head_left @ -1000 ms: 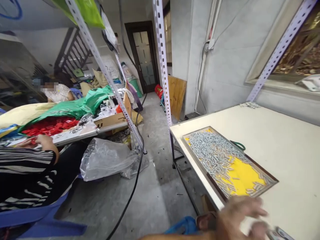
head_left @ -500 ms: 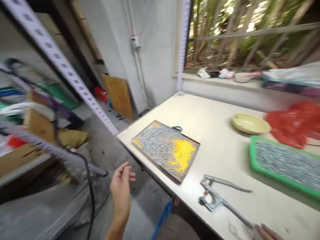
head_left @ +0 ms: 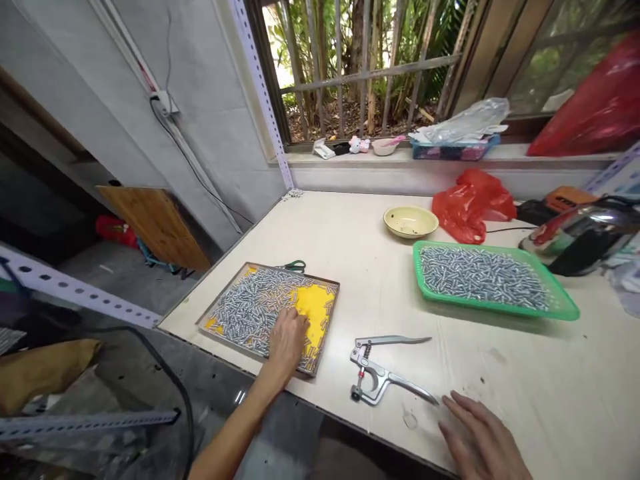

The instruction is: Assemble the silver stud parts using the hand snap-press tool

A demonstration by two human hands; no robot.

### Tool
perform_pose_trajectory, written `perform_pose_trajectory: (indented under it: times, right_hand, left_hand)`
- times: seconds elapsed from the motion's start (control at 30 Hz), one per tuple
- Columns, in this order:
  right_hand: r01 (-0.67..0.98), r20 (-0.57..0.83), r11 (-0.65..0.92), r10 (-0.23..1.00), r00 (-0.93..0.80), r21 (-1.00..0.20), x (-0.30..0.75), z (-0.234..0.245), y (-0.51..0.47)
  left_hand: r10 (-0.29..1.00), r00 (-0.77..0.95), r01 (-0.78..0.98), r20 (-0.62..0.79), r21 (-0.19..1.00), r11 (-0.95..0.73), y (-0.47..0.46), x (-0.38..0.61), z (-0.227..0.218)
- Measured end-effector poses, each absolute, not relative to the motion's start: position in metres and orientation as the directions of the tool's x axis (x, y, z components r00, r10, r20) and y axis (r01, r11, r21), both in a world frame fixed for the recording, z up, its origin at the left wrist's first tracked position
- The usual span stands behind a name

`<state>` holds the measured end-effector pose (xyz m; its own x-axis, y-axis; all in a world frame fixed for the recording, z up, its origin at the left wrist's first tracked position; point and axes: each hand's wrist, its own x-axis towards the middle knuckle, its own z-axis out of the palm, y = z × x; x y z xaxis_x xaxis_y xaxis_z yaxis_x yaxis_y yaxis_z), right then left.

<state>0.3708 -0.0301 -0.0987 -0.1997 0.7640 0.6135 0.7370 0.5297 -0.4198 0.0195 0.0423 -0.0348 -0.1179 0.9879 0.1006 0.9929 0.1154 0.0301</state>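
My left hand is over a shallow tray with a yellow bottom, its fingers curled down and together among small silvery metal pins. What the fingertips hold, if anything, is hidden. The pins cover most of the tray, while a patch at the right shows bare yellow. To the tray's right lie metal snap-fastener pliers, handles spread. My right hand rests on the table with fingers stretched and a little apart, near the tip of the pliers' lower handle. It holds nothing that I can see.
A green basket full of similar metal pieces stands at the right. Behind it are a yellow dish, a red plastic bag and a kettle. Dark-handled scissors lie partly under the tray's far edge.
My left hand has moved from beside the table onto the pins in the tray. The view has swung right, bringing more of my right hand into sight. The pliers still lie on the table.
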Motion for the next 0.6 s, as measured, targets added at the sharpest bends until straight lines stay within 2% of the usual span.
perform_pose_trajectory:
  times: [0.1,0.17,0.23,0.3,0.4,0.53,0.6]
  right_hand:
    - [0.739,0.599,0.499,0.784,-0.162,-0.453,0.369,-0.097,-0.028]
    - [0.738,0.585,0.484,0.797,-0.149,-0.471,0.368,-0.093,-0.027]
    - [0.725,0.571,0.485,0.806,-0.154,-0.489,0.367,-0.087,-0.027]
    - [0.699,0.560,0.500,0.811,-0.170,-0.511,0.367,-0.076,-0.025]
    - [0.655,0.543,0.556,0.800,-0.255,-0.512,0.364,-0.053,-0.015]
    - [0.601,0.446,0.665,0.745,-0.496,-0.443,0.344,-0.027,0.013]
    - [0.548,0.356,0.754,0.655,-0.666,-0.363,0.328,-0.020,0.030]
  left_hand:
    - [0.992,-0.019,0.999,0.126,-0.034,0.024,0.045,0.018,-0.035]
    - [0.988,0.025,1.000,0.155,0.005,-0.026,0.048,0.020,-0.031]
    - [0.984,0.035,0.987,0.176,0.146,-0.061,0.049,0.027,-0.023]
    - [0.990,-0.004,0.929,0.144,0.366,-0.050,0.045,0.041,-0.014]
    - [0.995,-0.094,0.754,-0.032,0.651,0.092,0.034,0.067,-0.002]
    - [0.964,-0.181,0.505,-0.195,0.823,0.261,0.021,0.093,0.004]
    - [0.945,-0.241,0.379,-0.223,0.874,0.303,0.015,0.100,0.003]
